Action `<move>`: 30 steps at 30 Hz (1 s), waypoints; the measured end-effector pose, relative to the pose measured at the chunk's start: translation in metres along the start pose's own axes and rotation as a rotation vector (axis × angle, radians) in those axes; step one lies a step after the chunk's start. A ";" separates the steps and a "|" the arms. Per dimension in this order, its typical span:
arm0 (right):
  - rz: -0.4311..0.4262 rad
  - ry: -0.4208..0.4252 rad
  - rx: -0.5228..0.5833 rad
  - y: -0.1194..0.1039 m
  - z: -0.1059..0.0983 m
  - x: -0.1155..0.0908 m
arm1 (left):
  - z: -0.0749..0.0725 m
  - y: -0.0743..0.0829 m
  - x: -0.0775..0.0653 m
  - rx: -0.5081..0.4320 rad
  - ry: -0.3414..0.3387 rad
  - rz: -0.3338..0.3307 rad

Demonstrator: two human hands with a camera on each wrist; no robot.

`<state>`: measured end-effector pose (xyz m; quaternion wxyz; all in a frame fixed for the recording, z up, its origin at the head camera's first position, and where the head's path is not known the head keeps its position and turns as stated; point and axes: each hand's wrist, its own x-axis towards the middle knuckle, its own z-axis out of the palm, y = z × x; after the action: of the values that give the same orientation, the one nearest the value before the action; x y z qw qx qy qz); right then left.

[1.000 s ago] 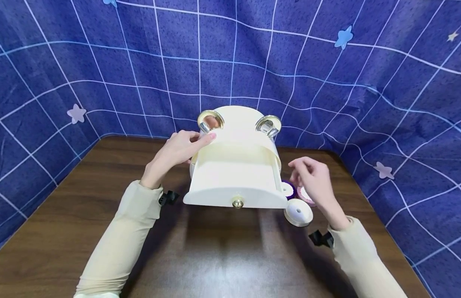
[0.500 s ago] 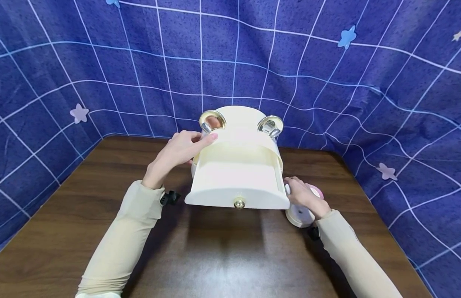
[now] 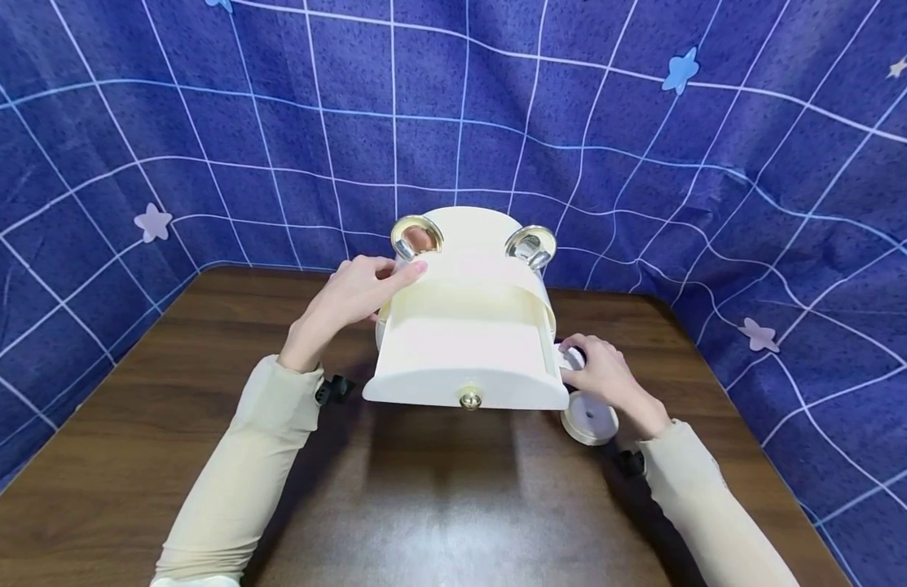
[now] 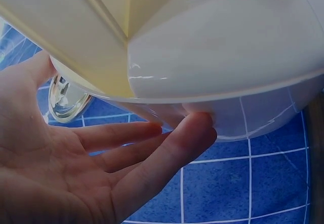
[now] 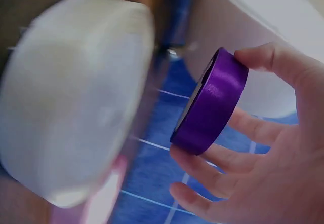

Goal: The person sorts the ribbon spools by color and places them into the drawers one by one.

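Right wrist view: my right hand [image 5: 283, 171] has come up pinching the purple ribbon roll [image 5: 212, 102] just right of the open drawer [image 3: 412, 386], so I judge it secured. Left of the drawer, my left hand [image 3: 350, 295], thumb and fingers spread, touches the white box [image 3: 471, 236].

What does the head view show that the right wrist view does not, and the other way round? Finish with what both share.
Only the head view: the left hand touching the white box, and star shapes on the blue cloth.

Only the right wrist view: part of a blurred pink roll beside the white roll.

Both: the right hand pinching the purple roll, plus the white roll, the white box and the blue cloth.
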<state>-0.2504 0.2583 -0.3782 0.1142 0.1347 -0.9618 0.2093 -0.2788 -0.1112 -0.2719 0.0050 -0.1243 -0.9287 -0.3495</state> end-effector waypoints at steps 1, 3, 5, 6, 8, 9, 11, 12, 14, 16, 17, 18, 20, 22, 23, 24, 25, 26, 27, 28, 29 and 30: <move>-0.006 0.010 0.009 -0.002 -0.004 0.000 | 0.000 0.000 0.000 -0.003 0.000 0.000; -0.023 0.028 0.028 -0.005 -0.012 -0.002 | 0.000 0.000 0.000 -0.008 -0.004 -0.002; -0.025 0.041 0.047 -0.009 -0.020 -0.003 | 0.000 0.000 -0.001 -0.013 -0.005 -0.006; -0.025 0.049 0.055 -0.010 -0.024 -0.004 | 0.000 0.000 -0.001 -0.013 -0.006 -0.007; -0.033 0.072 0.067 -0.015 -0.033 -0.006 | 0.000 0.000 -0.001 -0.014 -0.006 -0.010; -0.036 0.086 0.077 -0.018 -0.037 -0.007 | -0.001 0.001 -0.002 -0.016 -0.005 -0.010; -0.047 0.117 0.091 -0.023 -0.046 -0.009 | 0.000 0.001 -0.002 -0.019 -0.003 -0.010; -0.053 0.134 0.099 -0.025 -0.050 -0.010 | -0.001 0.001 -0.002 -0.019 -0.002 -0.009; -0.064 0.169 0.116 -0.031 -0.059 -0.011 | -0.001 0.001 -0.002 -0.019 -0.001 -0.006; -0.069 0.199 0.130 -0.037 -0.066 -0.014 | -0.001 0.000 -0.002 -0.015 0.001 -0.002; -0.073 0.211 0.139 -0.040 -0.070 -0.015 | -0.001 0.000 -0.002 -0.013 0.002 0.001; -0.077 0.223 0.147 -0.044 -0.073 -0.016 | -0.001 0.000 -0.002 -0.012 0.004 0.002; -0.087 0.244 0.162 -0.051 -0.080 -0.019 | -0.001 0.000 -0.001 -0.004 0.008 0.005; -0.102 0.266 0.179 -0.058 -0.085 -0.021 | -0.001 0.000 -0.001 0.008 0.013 0.008; -0.114 0.278 0.190 -0.061 -0.087 -0.022 | -0.001 0.001 -0.001 0.011 0.013 0.007; -0.124 0.287 0.203 -0.065 -0.089 -0.023 | -0.001 0.001 -0.001 0.015 0.013 0.006; -0.139 0.298 0.218 -0.069 -0.091 -0.024 | -0.001 0.001 -0.001 0.020 0.012 0.007; -0.155 0.307 0.232 -0.073 -0.093 -0.024 | -0.001 0.001 -0.001 0.021 0.012 0.005; -0.174 0.315 0.248 -0.077 -0.094 -0.025 | -0.001 0.001 -0.001 0.022 0.012 0.005; -0.194 0.319 0.262 -0.081 -0.094 -0.025 | -0.001 0.001 -0.001 0.022 0.013 0.004; -0.216 0.321 0.277 -0.085 -0.095 -0.025 | -0.001 0.001 -0.001 0.021 0.012 0.002; -0.240 0.322 0.293 -0.089 -0.095 -0.024 | -0.001 0.001 -0.001 0.022 0.013 0.002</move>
<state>-0.1847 0.2261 -0.2674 0.2694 0.2279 -0.8676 0.3502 -0.2781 -0.1114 -0.2709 0.0130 -0.1230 -0.9322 -0.3403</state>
